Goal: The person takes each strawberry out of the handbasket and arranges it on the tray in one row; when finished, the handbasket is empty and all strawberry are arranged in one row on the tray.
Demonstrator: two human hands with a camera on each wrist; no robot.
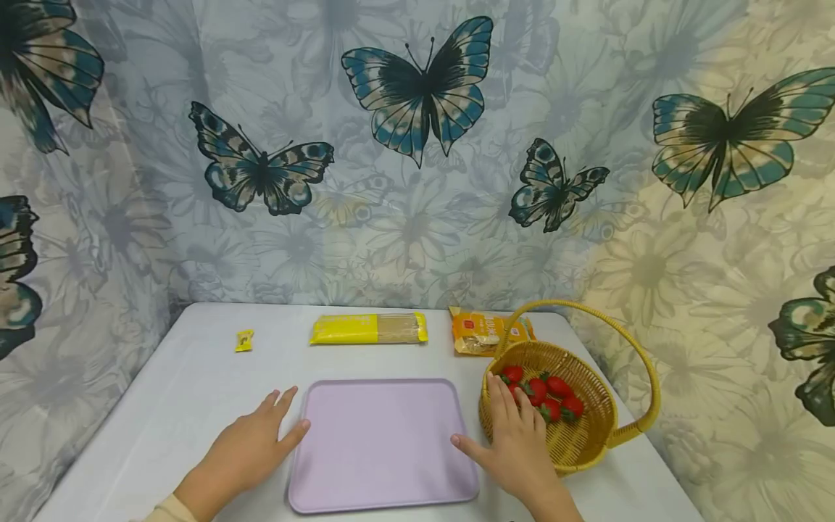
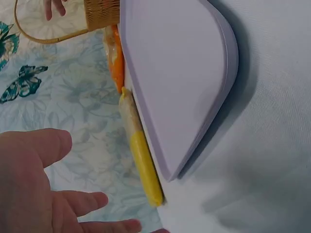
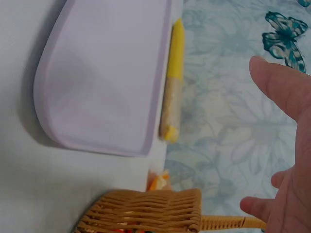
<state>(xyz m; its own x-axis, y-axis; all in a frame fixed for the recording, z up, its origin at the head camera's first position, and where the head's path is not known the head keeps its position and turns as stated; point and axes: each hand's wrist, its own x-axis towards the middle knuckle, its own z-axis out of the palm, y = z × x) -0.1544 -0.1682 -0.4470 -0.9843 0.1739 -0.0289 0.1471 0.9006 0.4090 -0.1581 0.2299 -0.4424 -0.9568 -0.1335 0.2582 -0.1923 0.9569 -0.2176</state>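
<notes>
A lilac tray (image 1: pixel 385 442) lies on the white table between my two hands. My left hand (image 1: pixel 244 449) hovers by its left edge, fingers spread and holding nothing. On the other side, my right hand (image 1: pixel 515 449) is held over the gap between tray and basket, its straight fingers overlapping the basket's near left rim in the head view. The woven yellow basket (image 1: pixel 596 406) has a tall arched handle and holds several red strawberries (image 1: pixel 557 386). In the left wrist view, the left thumb and fingers (image 2: pixel 53 145) are extended, apart from the tray.
Behind the tray lies a yellow pack of dry noodles (image 1: pixel 368 329). An orange snack bag (image 1: pixel 472 332) sits at the back right, partly behind the basket. A small yellow wrapped candy (image 1: pixel 244 341) is at the back left. Butterfly-print cloth (image 1: pixel 417 239) hangs beyond the table.
</notes>
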